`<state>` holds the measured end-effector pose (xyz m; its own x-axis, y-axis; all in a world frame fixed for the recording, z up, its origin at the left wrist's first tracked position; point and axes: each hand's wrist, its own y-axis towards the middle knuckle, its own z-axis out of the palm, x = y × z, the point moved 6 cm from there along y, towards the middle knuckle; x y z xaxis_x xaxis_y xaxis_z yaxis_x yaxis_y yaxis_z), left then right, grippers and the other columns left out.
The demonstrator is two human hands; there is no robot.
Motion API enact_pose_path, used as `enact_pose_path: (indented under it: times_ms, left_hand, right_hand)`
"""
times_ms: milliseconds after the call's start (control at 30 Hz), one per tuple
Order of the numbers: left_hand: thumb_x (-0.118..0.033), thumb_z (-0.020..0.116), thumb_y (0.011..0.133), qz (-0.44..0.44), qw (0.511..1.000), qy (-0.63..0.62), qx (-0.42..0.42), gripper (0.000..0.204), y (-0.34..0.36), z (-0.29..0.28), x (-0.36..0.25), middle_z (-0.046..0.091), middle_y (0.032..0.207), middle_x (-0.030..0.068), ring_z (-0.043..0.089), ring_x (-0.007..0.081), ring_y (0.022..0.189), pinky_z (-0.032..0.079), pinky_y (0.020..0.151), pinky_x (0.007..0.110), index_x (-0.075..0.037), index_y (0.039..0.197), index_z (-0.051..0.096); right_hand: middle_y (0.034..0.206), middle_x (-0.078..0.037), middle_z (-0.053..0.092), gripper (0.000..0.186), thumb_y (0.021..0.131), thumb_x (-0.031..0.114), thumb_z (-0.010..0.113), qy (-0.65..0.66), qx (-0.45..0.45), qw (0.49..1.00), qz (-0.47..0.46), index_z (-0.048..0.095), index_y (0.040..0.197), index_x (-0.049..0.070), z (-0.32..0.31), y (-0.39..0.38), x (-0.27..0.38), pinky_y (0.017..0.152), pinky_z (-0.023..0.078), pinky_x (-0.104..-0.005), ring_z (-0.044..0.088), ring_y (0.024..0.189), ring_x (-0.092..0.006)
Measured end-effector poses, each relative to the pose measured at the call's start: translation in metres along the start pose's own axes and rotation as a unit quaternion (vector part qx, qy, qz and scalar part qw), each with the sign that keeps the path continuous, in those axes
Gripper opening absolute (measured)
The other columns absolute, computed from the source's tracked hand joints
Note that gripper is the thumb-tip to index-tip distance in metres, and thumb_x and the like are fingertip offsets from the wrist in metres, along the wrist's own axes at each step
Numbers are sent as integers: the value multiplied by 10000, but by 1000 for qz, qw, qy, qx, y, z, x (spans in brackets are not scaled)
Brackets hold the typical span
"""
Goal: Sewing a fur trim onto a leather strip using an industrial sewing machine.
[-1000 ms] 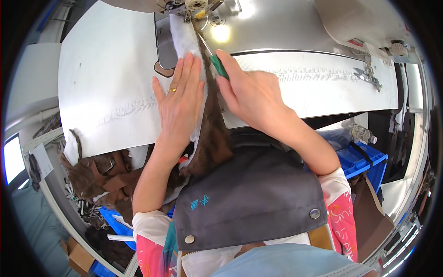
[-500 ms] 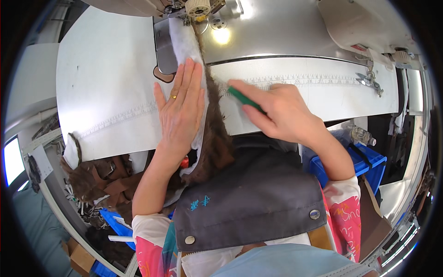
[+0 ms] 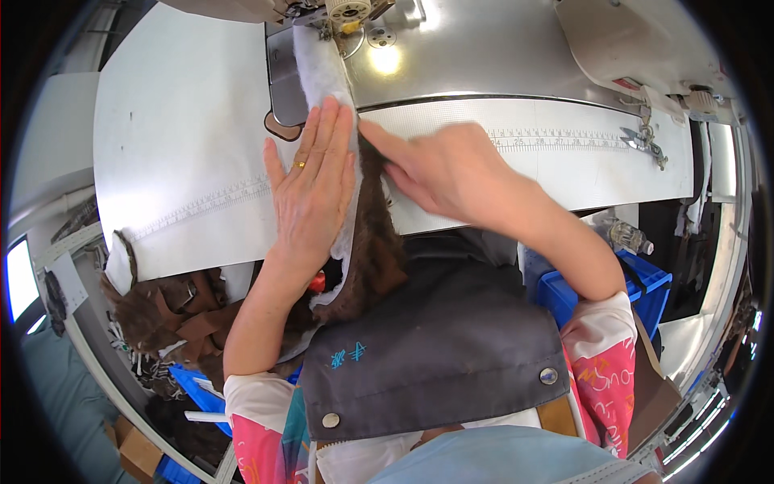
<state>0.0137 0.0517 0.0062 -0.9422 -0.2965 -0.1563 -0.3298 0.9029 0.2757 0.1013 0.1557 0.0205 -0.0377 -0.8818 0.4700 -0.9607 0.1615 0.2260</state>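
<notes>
A long strip of furry material, white (image 3: 320, 68) on its upper face with brown fur (image 3: 377, 210) along the right edge, runs from the sewing machine's head (image 3: 343, 16) down toward my lap. My left hand (image 3: 313, 181) lies flat on the white face, fingers stretched out together, a ring on one of them. At the strip's right edge my right hand (image 3: 451, 173) is closed, its pointing index fingertip touching the seam between white and brown. The thin green tool that showed in its grip a moment earlier is now hidden by the fingers.
Small snips (image 3: 643, 143) hang at the right of the white table (image 3: 177, 121), which carries a printed ruler. Brown fur pieces (image 3: 145, 310) heap at the lower left. A blue crate (image 3: 649, 286) and a clear bottle (image 3: 629, 235) stand at the right, beyond my dark apron (image 3: 435, 347).
My right hand has moved left and slightly up, from over the table to the strip's edge, and the green tool has gone out of sight. My left hand stays nearly in place.
</notes>
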Motion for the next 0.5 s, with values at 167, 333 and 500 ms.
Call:
enact_pose_path:
  times_ms: [167,333,500]
  left_hand:
    - [-109,578,851,2,1000,-1,12,453,7,-2,-4,484,1371,28,456,157,1263,193,1070,509,-93,1298,504]
    - [-102,590,825,19,999,-12,-27,441,17,-3,3,520,1329,9,486,154,1229,196,1081,466,-94,1262,533]
    - [-103,596,819,20,998,-9,-51,435,30,2,11,543,1301,16,515,158,1198,213,1073,472,-92,1250,540]
  right_hand:
    - [553,-67,559,492,778,132,616,-12,88,996,25,506,1246,28,2,-24,14,462,429,-364,539,461,-273]
    - [552,-68,562,481,778,130,613,-8,61,998,36,510,1239,40,1,-14,8,463,430,-368,538,459,-279]
    - [541,-75,563,458,785,137,609,-25,58,997,39,516,1226,55,2,3,-1,449,423,-387,538,451,-286]
